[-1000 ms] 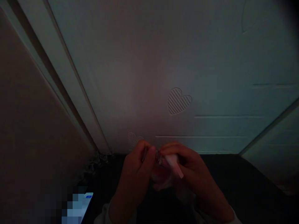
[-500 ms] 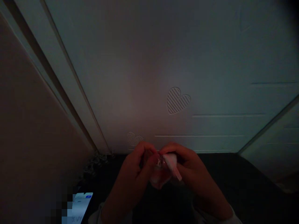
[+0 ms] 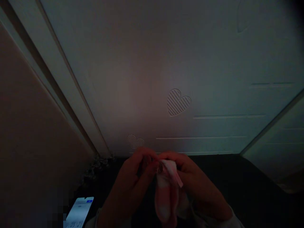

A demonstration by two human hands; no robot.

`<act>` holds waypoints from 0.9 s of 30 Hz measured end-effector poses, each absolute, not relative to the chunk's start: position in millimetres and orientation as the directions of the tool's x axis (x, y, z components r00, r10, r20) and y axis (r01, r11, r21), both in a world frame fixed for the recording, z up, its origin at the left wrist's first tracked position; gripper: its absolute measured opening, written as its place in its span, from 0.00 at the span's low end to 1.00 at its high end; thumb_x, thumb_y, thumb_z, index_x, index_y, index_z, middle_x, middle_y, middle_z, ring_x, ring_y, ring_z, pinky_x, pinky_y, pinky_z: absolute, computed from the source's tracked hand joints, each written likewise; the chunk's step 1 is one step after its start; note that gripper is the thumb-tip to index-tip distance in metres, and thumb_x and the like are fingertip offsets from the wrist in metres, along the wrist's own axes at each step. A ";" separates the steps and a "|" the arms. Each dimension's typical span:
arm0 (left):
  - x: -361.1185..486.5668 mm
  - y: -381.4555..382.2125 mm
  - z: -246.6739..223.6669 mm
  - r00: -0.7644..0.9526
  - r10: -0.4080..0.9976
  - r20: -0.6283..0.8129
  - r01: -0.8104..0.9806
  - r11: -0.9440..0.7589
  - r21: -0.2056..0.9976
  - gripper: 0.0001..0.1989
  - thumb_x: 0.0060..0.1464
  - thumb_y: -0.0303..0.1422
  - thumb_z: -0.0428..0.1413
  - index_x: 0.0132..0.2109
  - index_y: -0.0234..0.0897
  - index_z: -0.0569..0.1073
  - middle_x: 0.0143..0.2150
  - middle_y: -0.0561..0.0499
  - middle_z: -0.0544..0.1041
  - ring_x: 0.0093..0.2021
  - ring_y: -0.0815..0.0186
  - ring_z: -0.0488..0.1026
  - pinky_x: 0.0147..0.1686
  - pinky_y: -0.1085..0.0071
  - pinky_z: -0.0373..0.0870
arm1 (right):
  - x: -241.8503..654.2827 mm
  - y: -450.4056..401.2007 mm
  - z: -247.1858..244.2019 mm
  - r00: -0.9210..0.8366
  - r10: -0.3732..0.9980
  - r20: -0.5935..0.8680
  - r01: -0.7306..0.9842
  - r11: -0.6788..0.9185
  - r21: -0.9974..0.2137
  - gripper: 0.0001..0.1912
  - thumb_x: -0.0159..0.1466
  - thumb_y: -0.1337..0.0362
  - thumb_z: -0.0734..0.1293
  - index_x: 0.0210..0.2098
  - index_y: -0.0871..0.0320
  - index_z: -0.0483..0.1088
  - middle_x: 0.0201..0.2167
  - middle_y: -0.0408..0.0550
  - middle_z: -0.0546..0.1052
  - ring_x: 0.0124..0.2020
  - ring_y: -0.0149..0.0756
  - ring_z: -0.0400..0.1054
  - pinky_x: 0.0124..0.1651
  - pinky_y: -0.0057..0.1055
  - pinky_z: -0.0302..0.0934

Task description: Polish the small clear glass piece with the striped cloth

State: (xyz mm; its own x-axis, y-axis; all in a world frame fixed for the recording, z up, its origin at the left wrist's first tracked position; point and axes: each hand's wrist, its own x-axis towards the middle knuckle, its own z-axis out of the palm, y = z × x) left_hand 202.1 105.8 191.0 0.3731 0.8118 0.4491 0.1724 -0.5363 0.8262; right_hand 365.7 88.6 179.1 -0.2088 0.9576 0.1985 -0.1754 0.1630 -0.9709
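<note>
A soft pink-and-white piece of cloth (image 3: 163,196) hangs down between my hands, low in the middle of the view; its exact kind is hard to make out in the dim light. My left hand (image 3: 131,180) is closed, thumb and forefinger pinching at the cloth's upper edge, where a small shiny spot (image 3: 161,167) shows. On the other side, my right hand (image 3: 193,180) grips the top of the cloth, its fingers partly hidden behind it. A narrow pink strip (image 3: 179,181) sticks out by the right hand. Both sets of fingertips meet or nearly meet.
A phone (image 3: 80,210) with a lit screen lies at lower left. Ahead stands a pale panel (image 3: 142,79) with grooved hearts and lines. A brownish surface (image 3: 30,126) rises at left, with small frilly shapes (image 3: 95,164) at its foot. The dark surface (image 3: 228,183) spreads below.
The cloth, bunched up between my hands before, now hangs down longer below them. My right hand has shifted slightly left and down. The view has turned a little.
</note>
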 end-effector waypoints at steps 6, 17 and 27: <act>204.6 106.7 187.6 0.327 0.816 0.476 0.130 -0.538 0.833 0.02 0.59 0.34 0.55 0.38 0.47 0.73 0.25 0.59 0.67 0.25 0.71 0.64 0.25 0.79 0.60 | 365.6 87.0 179.3 -0.187 0.972 0.142 -0.146 0.115 -0.983 0.02 0.54 0.66 0.67 0.28 0.58 0.72 0.22 0.38 0.67 0.23 0.26 0.57 0.26 0.23 0.52; 226.9 119.8 191.4 0.061 0.968 0.245 0.155 -0.252 0.955 0.18 0.48 0.43 0.57 0.20 0.40 0.61 0.18 0.61 0.57 0.20 0.72 0.54 0.21 0.74 0.54 | 366.1 96.1 172.7 0.027 0.954 0.297 0.068 0.295 -0.953 0.11 0.51 0.70 0.61 0.33 0.57 0.71 0.25 0.41 0.72 0.25 0.31 0.63 0.28 0.26 0.57; 225.2 123.8 183.9 0.100 0.980 0.174 -0.101 -0.164 0.981 0.13 0.50 0.39 0.60 0.23 0.37 0.72 0.20 0.58 0.68 0.22 0.71 0.61 0.25 0.75 0.60 | 363.8 97.6 172.0 0.046 0.883 0.466 0.196 0.450 -0.871 0.16 0.50 0.73 0.58 0.35 0.56 0.72 0.27 0.43 0.76 0.27 0.33 0.68 0.29 0.26 0.60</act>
State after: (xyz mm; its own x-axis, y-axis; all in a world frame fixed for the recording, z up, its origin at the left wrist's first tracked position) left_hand 225.2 123.8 183.9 0.0997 0.9797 0.1741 -0.1009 -0.1641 0.9813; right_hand 363.8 97.6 172.0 0.0464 0.8833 0.4665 0.1964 0.4498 -0.8713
